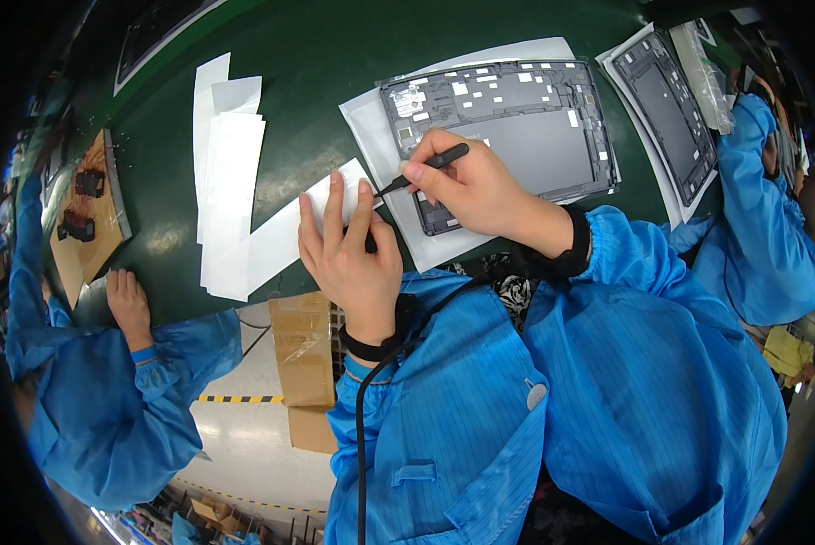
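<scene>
And here are the 2 hands, close together over the green table (pixel 312 109). The left hand (pixel 357 263) lies on a white paper strip (pixel 276 238), its fingers stretched out and slightly spread, the fingertips near the strip's far right end. The right hand (pixel 480 186) pinches a slim black tool (pixel 448 156) between thumb and forefinger, its tip right beside the left index fingertip; whether it touches the paper, I can't tell.

Just right sits the dark grey panel (pixel 539 150), on white sheeting (pixel 365 123), partly behind the right hand. And look at the progress: many small white patches (pixel 460 89) already dot its far side, while the broad middle is mostly bare. How many are left to place, if any, isn't clear from here. Over on the left, more white strips (pixel 230 182) lie overlapped; far right, there's a 2nd dark panel (pixel 666 113).
</scene>
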`<act>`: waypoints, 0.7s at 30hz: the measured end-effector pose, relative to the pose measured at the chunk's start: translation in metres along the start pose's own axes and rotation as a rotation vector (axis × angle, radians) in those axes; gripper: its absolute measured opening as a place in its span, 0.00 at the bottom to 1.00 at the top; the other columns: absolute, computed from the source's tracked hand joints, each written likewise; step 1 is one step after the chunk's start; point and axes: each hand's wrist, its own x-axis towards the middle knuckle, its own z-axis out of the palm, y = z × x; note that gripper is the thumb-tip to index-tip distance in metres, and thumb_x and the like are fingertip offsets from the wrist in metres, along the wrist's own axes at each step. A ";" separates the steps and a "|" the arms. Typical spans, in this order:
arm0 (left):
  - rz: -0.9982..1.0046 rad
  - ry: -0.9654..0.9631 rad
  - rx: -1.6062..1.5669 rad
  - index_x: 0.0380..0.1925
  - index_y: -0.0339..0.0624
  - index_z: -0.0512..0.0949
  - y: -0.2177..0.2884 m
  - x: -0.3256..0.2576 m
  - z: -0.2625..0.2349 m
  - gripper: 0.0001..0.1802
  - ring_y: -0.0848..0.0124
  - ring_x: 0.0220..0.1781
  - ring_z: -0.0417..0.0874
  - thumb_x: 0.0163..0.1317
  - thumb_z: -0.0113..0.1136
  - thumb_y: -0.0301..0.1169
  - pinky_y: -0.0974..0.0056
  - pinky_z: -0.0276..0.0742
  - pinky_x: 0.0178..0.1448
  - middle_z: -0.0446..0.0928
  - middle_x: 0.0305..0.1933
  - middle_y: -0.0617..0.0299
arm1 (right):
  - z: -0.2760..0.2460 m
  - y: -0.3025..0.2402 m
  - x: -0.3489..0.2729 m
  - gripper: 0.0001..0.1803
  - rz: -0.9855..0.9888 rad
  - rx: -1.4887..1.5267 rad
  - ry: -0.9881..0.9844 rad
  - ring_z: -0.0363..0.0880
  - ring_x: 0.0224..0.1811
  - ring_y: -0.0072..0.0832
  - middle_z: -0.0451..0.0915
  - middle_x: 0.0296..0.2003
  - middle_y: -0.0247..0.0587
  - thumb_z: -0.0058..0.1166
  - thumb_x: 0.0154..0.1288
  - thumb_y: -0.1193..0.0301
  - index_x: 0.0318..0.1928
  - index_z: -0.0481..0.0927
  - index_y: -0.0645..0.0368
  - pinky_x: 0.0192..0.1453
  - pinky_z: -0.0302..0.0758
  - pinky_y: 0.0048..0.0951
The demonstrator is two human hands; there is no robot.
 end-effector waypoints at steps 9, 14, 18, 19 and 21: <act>0.002 -0.005 0.011 0.53 0.54 0.85 0.000 0.000 0.000 0.20 0.49 0.74 0.65 0.61 0.58 0.28 0.51 0.59 0.73 0.76 0.67 0.65 | -0.001 -0.003 -0.001 0.13 -0.027 -0.088 -0.019 0.70 0.21 0.20 0.75 0.18 0.36 0.58 0.70 0.65 0.36 0.77 0.63 0.25 0.66 0.27; 0.004 0.001 0.001 0.53 0.54 0.85 0.000 0.000 0.001 0.20 0.49 0.74 0.65 0.61 0.58 0.28 0.51 0.58 0.73 0.76 0.67 0.65 | 0.000 0.000 0.000 0.12 -0.071 -0.063 -0.044 0.70 0.21 0.20 0.75 0.19 0.35 0.58 0.70 0.65 0.37 0.77 0.63 0.26 0.67 0.27; 0.001 0.003 0.005 0.53 0.54 0.85 0.000 0.000 0.001 0.20 0.50 0.73 0.65 0.60 0.58 0.28 0.51 0.58 0.73 0.76 0.66 0.66 | -0.002 0.000 0.000 0.12 -0.006 0.006 -0.022 0.69 0.21 0.20 0.75 0.19 0.36 0.57 0.71 0.65 0.37 0.77 0.63 0.25 0.66 0.27; -0.005 0.003 0.004 0.52 0.54 0.85 0.000 0.000 0.001 0.20 0.50 0.73 0.65 0.60 0.58 0.28 0.51 0.58 0.73 0.76 0.66 0.66 | -0.002 0.000 0.000 0.12 -0.019 -0.029 -0.034 0.69 0.20 0.20 0.75 0.19 0.36 0.57 0.71 0.66 0.37 0.77 0.63 0.25 0.66 0.28; -0.005 0.006 0.001 0.52 0.54 0.85 0.000 0.000 0.002 0.20 0.50 0.73 0.65 0.60 0.58 0.28 0.51 0.58 0.73 0.76 0.66 0.66 | -0.003 0.000 -0.001 0.12 -0.036 -0.050 -0.037 0.69 0.20 0.21 0.75 0.19 0.36 0.57 0.71 0.66 0.37 0.77 0.63 0.25 0.66 0.28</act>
